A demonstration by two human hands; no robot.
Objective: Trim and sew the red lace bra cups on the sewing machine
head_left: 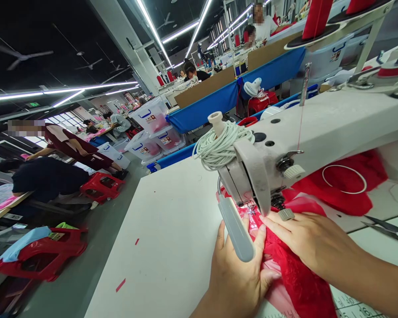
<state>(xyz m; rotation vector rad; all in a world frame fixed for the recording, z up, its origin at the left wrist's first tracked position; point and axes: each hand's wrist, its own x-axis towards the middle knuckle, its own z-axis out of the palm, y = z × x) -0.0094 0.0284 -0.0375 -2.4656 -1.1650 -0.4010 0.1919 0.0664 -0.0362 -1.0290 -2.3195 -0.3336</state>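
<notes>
A red lace fabric with a sheer pink layer runs under the presser foot of a white sewing machine. My left hand rests on the fabric's left side, its fingers spread, some hidden behind a grey lever-like piece hanging at the machine's head. From the right, my right hand lies across the lace with fingers stretched flat, their tips close to the foot. The needle point is too small to make out.
Scissors and a white ring on red cloth lie at right. Red scraps dot the white table. Stools, clear bins and several people at work stand beyond.
</notes>
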